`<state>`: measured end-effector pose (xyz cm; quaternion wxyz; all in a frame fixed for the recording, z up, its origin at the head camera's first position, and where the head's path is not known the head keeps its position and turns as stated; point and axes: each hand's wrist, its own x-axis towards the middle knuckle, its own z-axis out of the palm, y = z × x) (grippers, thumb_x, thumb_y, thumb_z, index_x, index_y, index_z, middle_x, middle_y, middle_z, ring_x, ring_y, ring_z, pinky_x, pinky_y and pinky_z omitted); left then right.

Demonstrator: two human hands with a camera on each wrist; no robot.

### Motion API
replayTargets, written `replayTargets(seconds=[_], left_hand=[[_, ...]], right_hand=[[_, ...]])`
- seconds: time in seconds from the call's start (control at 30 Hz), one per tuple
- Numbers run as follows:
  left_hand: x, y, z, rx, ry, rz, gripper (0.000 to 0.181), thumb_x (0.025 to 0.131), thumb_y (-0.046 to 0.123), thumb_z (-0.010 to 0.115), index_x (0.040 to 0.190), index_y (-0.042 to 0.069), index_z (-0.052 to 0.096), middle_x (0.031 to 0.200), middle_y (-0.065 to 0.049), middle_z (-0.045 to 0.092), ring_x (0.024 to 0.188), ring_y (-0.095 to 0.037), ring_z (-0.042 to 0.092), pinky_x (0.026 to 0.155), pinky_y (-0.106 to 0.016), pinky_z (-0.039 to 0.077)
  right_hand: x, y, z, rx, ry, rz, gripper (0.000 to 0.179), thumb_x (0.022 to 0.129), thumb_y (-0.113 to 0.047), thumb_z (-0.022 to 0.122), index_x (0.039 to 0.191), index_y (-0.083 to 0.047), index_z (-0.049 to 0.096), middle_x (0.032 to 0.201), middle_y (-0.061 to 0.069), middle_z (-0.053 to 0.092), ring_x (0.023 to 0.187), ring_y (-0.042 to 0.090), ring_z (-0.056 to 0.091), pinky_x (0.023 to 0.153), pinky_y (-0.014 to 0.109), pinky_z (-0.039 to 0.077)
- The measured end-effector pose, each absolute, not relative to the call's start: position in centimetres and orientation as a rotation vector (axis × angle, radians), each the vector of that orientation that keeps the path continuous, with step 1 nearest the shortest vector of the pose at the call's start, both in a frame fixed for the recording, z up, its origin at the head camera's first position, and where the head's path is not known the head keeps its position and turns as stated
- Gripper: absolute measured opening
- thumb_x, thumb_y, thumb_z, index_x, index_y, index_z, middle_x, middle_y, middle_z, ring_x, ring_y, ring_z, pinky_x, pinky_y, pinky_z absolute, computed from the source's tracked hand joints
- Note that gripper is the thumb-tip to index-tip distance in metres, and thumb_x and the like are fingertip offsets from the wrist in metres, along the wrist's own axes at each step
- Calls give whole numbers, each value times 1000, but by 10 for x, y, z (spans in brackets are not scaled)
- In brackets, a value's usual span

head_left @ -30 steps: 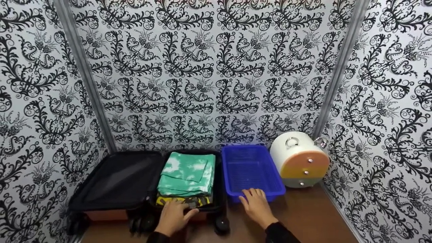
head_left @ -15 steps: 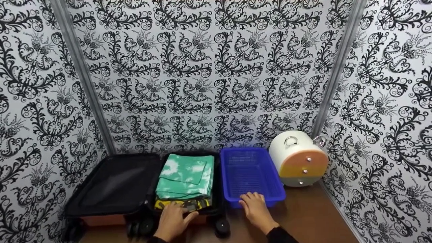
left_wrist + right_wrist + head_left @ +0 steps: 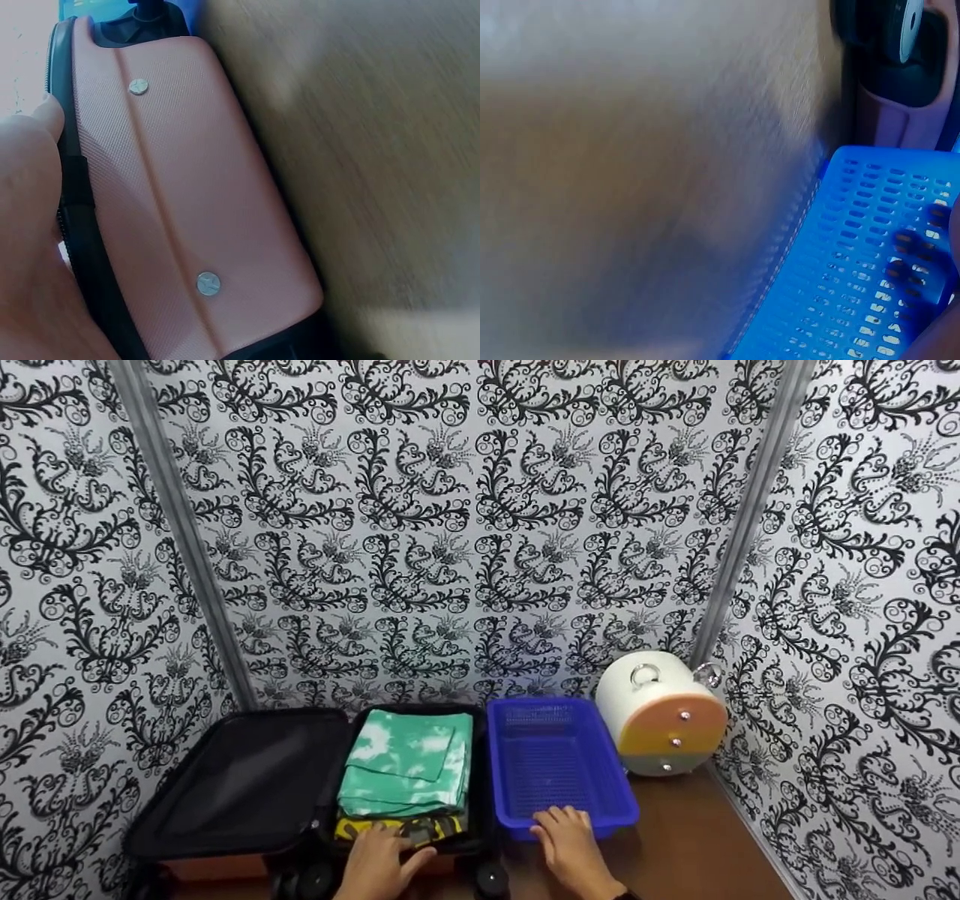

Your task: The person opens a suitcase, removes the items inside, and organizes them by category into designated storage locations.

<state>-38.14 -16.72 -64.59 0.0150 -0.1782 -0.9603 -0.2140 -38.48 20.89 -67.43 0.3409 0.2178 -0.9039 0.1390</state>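
Note:
The suitcase (image 3: pixel 247 787) lies open, its black-lined left half beside a right half holding a stack of folded green-and-white cloth (image 3: pixel 405 761). Under that stack, yellow-and-black patterned cloth (image 3: pixel 352 830) shows. My left hand (image 3: pixel 376 859) grips the near rim of the right half, fingers over the edge. In the left wrist view its thumb lies along the zip edge, beside the pink shell (image 3: pixel 180 180). My right hand (image 3: pixel 571 847) holds the near rim of a blue plastic basket (image 3: pixel 628 810). Its fingers show dark through the wall's slots in the right wrist view.
A white rounded box (image 3: pixel 616 701) with an orange, yellow and green front, small knobs and ring handles stands right of the basket. Black wheels (image 3: pixel 491 877) jut from the suitcase's near side. Patterned walls (image 3: pixel 420 532) enclose the brown table (image 3: pixel 690 840).
Suitcase and basket have both slid toward me, with my hands on their near rims. The white box has stayed in place, so the basket now sits nearer than before.

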Motion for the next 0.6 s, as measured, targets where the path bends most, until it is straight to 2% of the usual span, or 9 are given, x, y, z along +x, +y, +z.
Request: replayTargets(seconds=[0.13,0.23,0.6], left_hand=[[-378,-169,-645,-542,-3028,-686,68,102,79,55,110,20,90,101,-2,78,89,-30,65,86,-62,53],[-377,-170,-644,-539,-3051,-683,68,102,79,55,113,22,89,104,-3,78,90,-29,64,85,-60,52],[-371,-170,-644,-553,-3044,-705,68,101,81,55,110,22,90,101,-2,79,89,-28,66,87,-61,53]], right_hand=[[-376,207,-674,575,-2292,353,7,99,-24,79,105,-20,77,92,-8,70,86,17,60,82,40,44],[-372,206,-674,571,-2312,365,7,100,-25,79,105,-21,76,92,-9,69,86,16,59,81,40,43],[-361,205,-674,559,-2294,362,7,99,-25,78,104,-20,77,93,-8,70,85,16,59,79,39,43]])
